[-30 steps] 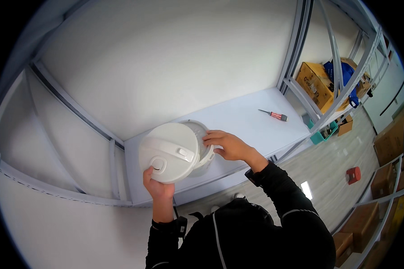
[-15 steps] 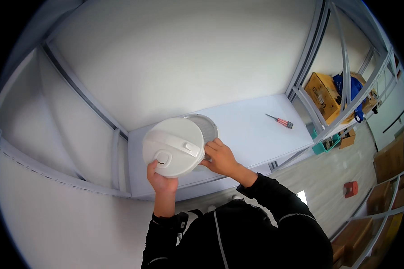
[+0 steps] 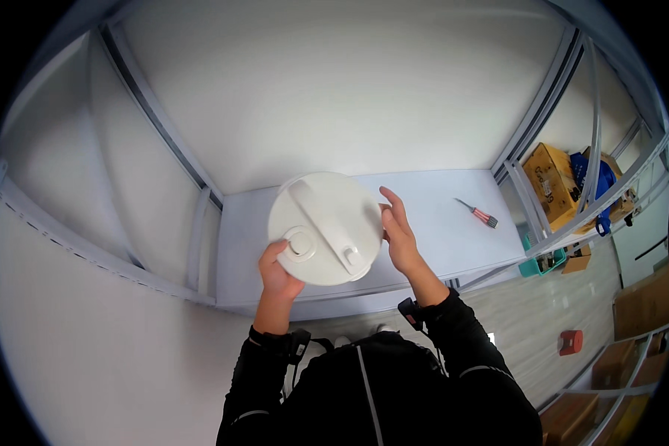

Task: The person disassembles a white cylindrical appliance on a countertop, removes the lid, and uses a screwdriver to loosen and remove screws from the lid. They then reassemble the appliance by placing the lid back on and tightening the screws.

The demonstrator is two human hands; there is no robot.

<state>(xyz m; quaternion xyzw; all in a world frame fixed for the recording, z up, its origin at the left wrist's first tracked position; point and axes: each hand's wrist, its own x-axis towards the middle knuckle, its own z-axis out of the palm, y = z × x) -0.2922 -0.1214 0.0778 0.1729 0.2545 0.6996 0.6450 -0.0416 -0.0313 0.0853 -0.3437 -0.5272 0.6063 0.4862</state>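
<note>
A round white lid-like appliance part (image 3: pixel 316 215) is held up over the table, its flat face toward me. A raised white bar crosses it, ending in a small button, and a round knob sits at its lower left. My left hand (image 3: pixel 279 276) is closed on the lower left rim, the thumb lying by the knob and the fingers hidden beneath. At the right rim is my right hand (image 3: pixel 400 234), its fingers stretched and apart. Whether its fingertips touch the rim I cannot tell. The underside of the part is hidden.
On the right of the white table (image 3: pixel 438 201) lies a red-handled screwdriver-like tool (image 3: pixel 485 217). A metal frame (image 3: pixel 529 115) surrounds the table. Beyond it, to the right, stand a yellow-brown box (image 3: pixel 550 182), a teal basket (image 3: pixel 537 266), and a red stool (image 3: pixel 570 342) on the floor.
The white part has shifted right and turned, covering the grey perforated round piece that showed behind it. My right hand has loosened from the lower right edge and moved up the right rim.
</note>
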